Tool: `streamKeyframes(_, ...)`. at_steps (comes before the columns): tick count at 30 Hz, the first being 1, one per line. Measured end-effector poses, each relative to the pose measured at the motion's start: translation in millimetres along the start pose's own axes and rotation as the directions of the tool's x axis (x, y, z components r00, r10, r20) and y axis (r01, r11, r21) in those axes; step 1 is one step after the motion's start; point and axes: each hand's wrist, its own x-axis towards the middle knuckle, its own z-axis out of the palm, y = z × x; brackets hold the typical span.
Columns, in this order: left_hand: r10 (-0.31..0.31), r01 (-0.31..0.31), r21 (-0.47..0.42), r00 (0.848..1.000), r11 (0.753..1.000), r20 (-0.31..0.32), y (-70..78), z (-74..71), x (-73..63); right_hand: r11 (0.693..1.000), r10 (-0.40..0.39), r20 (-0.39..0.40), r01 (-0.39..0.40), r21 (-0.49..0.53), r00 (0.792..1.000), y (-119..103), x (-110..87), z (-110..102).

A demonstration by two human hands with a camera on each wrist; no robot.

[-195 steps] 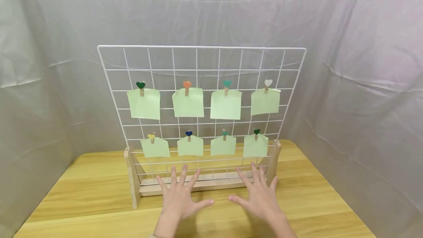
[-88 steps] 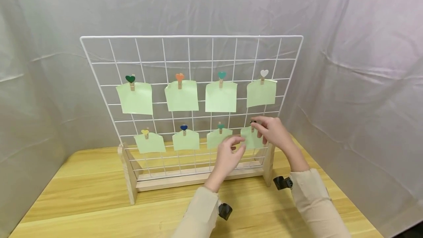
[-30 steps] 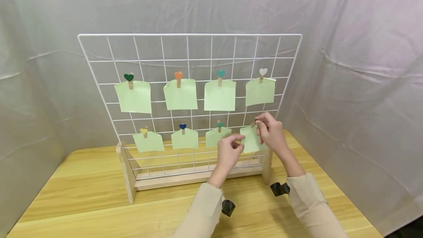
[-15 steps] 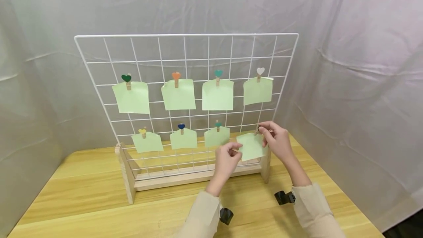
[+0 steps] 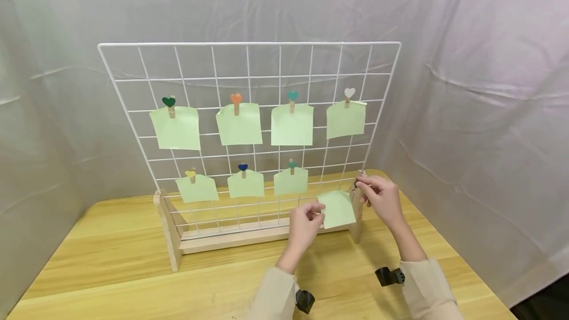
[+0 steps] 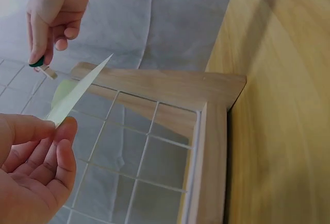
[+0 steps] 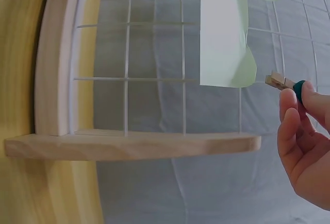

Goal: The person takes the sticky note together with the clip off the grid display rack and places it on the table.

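A pale green paper note (image 5: 338, 210) is pinched at its left edge between the thumb and forefinger of my left hand (image 5: 305, 223); the left wrist view shows this note (image 6: 77, 92) nearly edge-on. To its right, my right hand (image 5: 383, 199) pinches a small wooden clothespin (image 7: 281, 81) with a dark green heart by its heart end. Clothespin and note are apart. Both are in front of the lower right of a white wire grid (image 5: 265, 78). Three notes hang in the lower row, the nearest being a green note (image 5: 291, 181) under a teal heart clothespin.
The grid stands in a wooden base (image 5: 235, 241) with an upright at each end, on a wood-grain table (image 5: 111, 270). Across the upper row hang several clipped notes, among them one note (image 5: 345, 121) with a white heart clothespin. Grey cloth (image 5: 467, 137) encloses the sides and back.
The dark green heart clothespin has come off the lower right note and moved right and down in my right hand. The note has come away from the grid and lower in my left hand.
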Motion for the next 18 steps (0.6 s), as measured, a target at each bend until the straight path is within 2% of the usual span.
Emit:
streamKeyframes(4,-0.026,0.026,-0.014,1.000,1.000,0.005,-3.7,2.4,-5.5,0.997,0.075,0.014,-0.075,0.001,0.997,-9,-7.3,-2)
streamKeyframes(8,-0.057,0.057,-0.004,0.998,0.998,0.004,-7.0,4.1,-11.3,0.987,0.159,0.040,-0.160,0.025,0.986,-7,-14.1,-3)
streamKeyframes(12,-0.084,0.084,-0.004,0.996,0.996,0.007,-10.8,5.8,-15.4,0.971,0.224,0.062,-0.228,0.077,0.973,8,-22.0,-5)
streamKeyframes(18,-0.116,0.116,0.003,0.993,0.993,0.032,-14.9,6.9,-21.5,0.934,0.326,0.106,-0.337,0.120,0.939,41,-37.7,-10)
